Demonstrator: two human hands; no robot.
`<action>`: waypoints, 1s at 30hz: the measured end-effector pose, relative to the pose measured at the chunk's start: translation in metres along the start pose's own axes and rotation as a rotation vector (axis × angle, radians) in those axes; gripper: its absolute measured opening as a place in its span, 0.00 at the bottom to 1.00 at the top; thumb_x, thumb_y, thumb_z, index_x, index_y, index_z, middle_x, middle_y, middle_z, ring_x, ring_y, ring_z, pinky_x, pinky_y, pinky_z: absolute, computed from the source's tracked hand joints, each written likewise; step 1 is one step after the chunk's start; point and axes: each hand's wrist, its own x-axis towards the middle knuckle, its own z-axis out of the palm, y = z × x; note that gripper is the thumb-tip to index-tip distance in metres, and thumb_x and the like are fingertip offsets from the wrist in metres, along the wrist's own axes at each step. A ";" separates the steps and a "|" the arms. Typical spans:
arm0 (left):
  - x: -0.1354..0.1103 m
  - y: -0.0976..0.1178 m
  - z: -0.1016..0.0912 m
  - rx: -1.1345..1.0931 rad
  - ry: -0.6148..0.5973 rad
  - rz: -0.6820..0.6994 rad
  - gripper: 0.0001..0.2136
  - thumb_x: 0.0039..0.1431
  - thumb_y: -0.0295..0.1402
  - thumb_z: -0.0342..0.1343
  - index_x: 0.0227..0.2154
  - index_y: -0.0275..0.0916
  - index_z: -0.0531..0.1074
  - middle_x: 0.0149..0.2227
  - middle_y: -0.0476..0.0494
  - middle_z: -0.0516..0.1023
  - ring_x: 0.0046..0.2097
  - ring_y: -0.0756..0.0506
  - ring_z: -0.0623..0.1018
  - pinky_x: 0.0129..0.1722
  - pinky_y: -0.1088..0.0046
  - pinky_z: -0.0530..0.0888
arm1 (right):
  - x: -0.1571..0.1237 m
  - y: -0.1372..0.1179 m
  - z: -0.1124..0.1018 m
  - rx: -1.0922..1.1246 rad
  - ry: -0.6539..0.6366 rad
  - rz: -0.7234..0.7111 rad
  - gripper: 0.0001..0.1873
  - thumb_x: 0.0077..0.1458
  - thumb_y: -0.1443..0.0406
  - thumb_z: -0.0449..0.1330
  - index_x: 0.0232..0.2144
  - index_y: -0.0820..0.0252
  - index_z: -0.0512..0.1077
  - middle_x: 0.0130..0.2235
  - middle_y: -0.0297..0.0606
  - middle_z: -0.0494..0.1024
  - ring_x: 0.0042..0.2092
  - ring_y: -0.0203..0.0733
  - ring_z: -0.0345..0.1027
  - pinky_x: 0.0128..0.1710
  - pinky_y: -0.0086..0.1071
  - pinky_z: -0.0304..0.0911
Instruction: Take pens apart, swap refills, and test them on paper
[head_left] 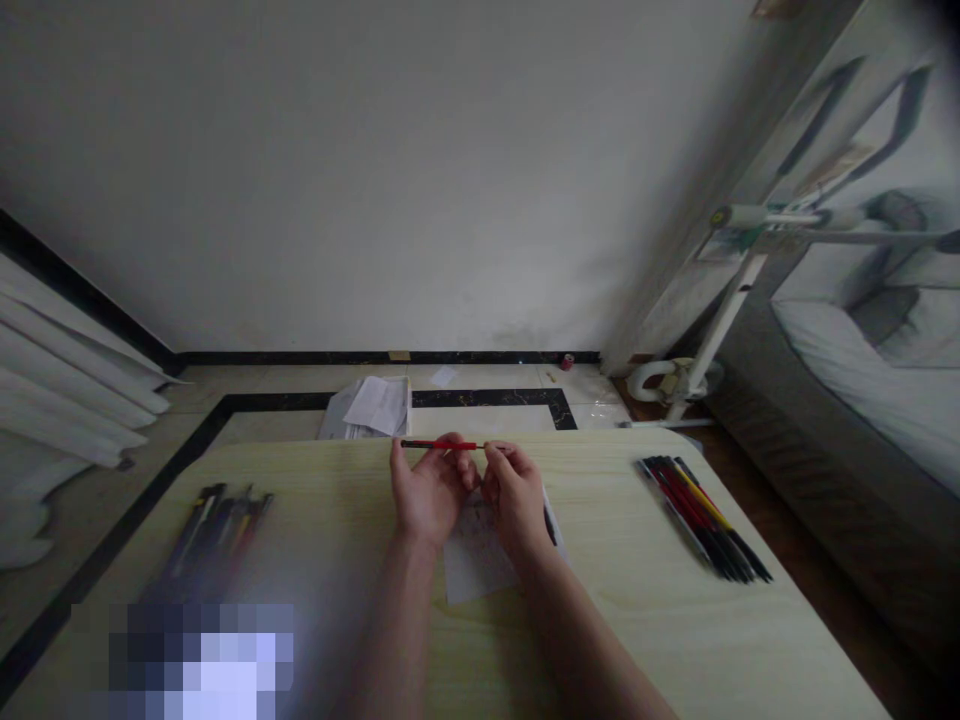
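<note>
A red pen (450, 445) with a black left end lies level above the far edge of the table. My left hand (429, 500) holds its barrel, palm up, thumb at the black end and fingers curled behind. A thin rod like a pen refill (481, 447) sticks out of the barrel's right end. The fingertips of my right hand (517, 498) pinch that rod. Under my hands lies a sheet of paper (476, 555) with faint marks. A dark pen (550, 522) lies beside my right wrist, partly hidden.
Several red, yellow and black pens (701, 520) lie side by side at the table's right. Another group of pens (217, 525) is blurred at the left. Papers in a box (375, 405) stand on the floor beyond the table (607, 600). White exercise equipment (724, 320) stands at right.
</note>
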 end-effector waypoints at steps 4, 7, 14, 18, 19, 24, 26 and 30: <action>0.000 0.000 0.000 -0.011 0.002 -0.004 0.28 0.52 0.52 0.38 0.32 0.31 0.73 0.22 0.42 0.67 0.24 0.46 0.68 0.25 0.68 0.66 | 0.000 0.000 0.000 0.007 -0.008 -0.008 0.10 0.45 0.60 0.61 0.26 0.61 0.66 0.12 0.21 0.58 0.13 0.25 0.46 0.12 0.22 0.42; 0.000 -0.001 0.000 -0.009 -0.006 -0.010 0.28 0.52 0.52 0.39 0.31 0.31 0.73 0.21 0.42 0.67 0.24 0.46 0.68 0.25 0.68 0.66 | 0.001 0.000 0.000 -0.007 -0.012 -0.021 0.10 0.46 0.60 0.61 0.25 0.61 0.65 0.12 0.21 0.58 0.13 0.25 0.46 0.12 0.22 0.43; 0.002 -0.001 -0.001 0.005 0.020 0.002 0.28 0.51 0.52 0.39 0.31 0.30 0.73 0.20 0.43 0.66 0.23 0.46 0.67 0.24 0.69 0.66 | 0.001 0.000 0.000 0.007 -0.009 -0.002 0.11 0.45 0.61 0.61 0.25 0.60 0.64 0.11 0.21 0.58 0.13 0.25 0.45 0.12 0.21 0.42; 0.002 -0.001 -0.002 0.008 0.024 0.005 0.27 0.52 0.51 0.40 0.30 0.30 0.73 0.20 0.43 0.66 0.23 0.47 0.67 0.24 0.69 0.65 | 0.001 0.001 0.000 0.018 -0.013 -0.011 0.11 0.45 0.61 0.61 0.25 0.60 0.63 0.11 0.20 0.57 0.13 0.25 0.45 0.12 0.21 0.42; 0.002 -0.001 -0.002 0.007 0.026 0.008 0.26 0.52 0.50 0.40 0.30 0.31 0.73 0.20 0.43 0.66 0.23 0.47 0.67 0.24 0.69 0.65 | 0.001 0.001 0.000 0.018 -0.014 -0.012 0.11 0.45 0.61 0.61 0.25 0.60 0.63 0.11 0.20 0.57 0.13 0.25 0.45 0.12 0.21 0.42; 0.003 -0.001 -0.002 0.001 0.041 0.018 0.24 0.53 0.48 0.41 0.29 0.31 0.72 0.19 0.44 0.66 0.22 0.47 0.66 0.23 0.70 0.65 | 0.001 0.002 -0.002 -0.002 -0.010 -0.022 0.11 0.46 0.60 0.61 0.26 0.60 0.64 0.12 0.20 0.57 0.13 0.25 0.45 0.12 0.21 0.42; 0.003 -0.001 -0.001 0.000 0.046 0.012 0.24 0.53 0.49 0.40 0.29 0.32 0.72 0.19 0.44 0.65 0.22 0.47 0.66 0.23 0.70 0.65 | 0.002 0.002 -0.002 0.002 -0.005 -0.025 0.11 0.46 0.60 0.61 0.26 0.60 0.63 0.12 0.20 0.57 0.13 0.25 0.45 0.12 0.21 0.42; 0.003 0.000 0.000 0.006 0.054 -0.002 0.25 0.53 0.50 0.40 0.29 0.32 0.72 0.19 0.44 0.65 0.22 0.47 0.67 0.24 0.69 0.66 | 0.002 0.003 -0.001 -0.004 -0.007 -0.010 0.11 0.46 0.60 0.61 0.25 0.60 0.64 0.11 0.20 0.57 0.13 0.25 0.44 0.11 0.21 0.41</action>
